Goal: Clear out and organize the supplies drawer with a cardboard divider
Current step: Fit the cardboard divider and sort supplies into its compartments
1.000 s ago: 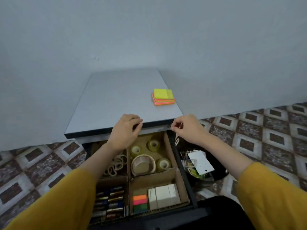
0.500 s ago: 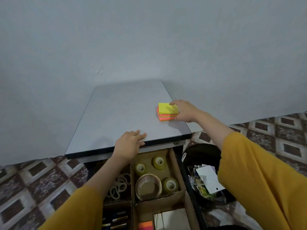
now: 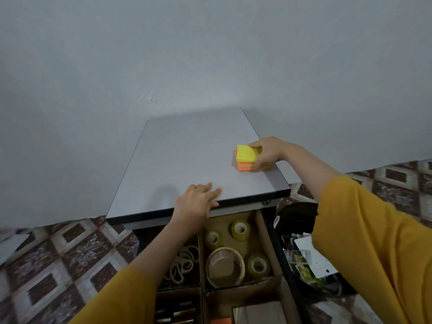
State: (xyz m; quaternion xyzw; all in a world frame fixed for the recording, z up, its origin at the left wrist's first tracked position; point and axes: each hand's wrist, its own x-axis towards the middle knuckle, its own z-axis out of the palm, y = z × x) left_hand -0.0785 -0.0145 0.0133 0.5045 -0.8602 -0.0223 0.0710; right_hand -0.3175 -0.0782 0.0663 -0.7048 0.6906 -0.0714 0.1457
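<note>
The right hand [image 3: 268,152] is out at the centre right of the frame, over the far right part of the grey bench [image 3: 187,160]. Its fingers [image 3: 259,163] and thumb are clamped on a stack of sticky notes [image 3: 245,157], yellow on top with pink and orange layers beneath. The stack sits close to the bench's right edge; I cannot tell whether it is resting on the surface or just off it.

The left hand [image 3: 196,202] lies flat on the front edge of the bench, just below the middle of the frame. Its fingers [image 3: 214,191] are straight, slightly apart, and hold nothing.

Under the bench, at the bottom centre, the drawer [image 3: 279,244] stands open. A cardboard divider [image 3: 202,265] splits it into compartments. One compartment holds three small tape rolls [image 3: 240,229] and a large tape roll [image 3: 225,265]. The compartment to its left holds rubber bands [image 3: 184,260], partly hidden by the left forearm. Pens [image 3: 175,314] show in the lower-left compartment at the bottom edge.

Right of the drawer sits a black bin [image 3: 297,216] with loose papers in it. Patterned tile floor [image 3: 58,265] fills the lower corners.
</note>
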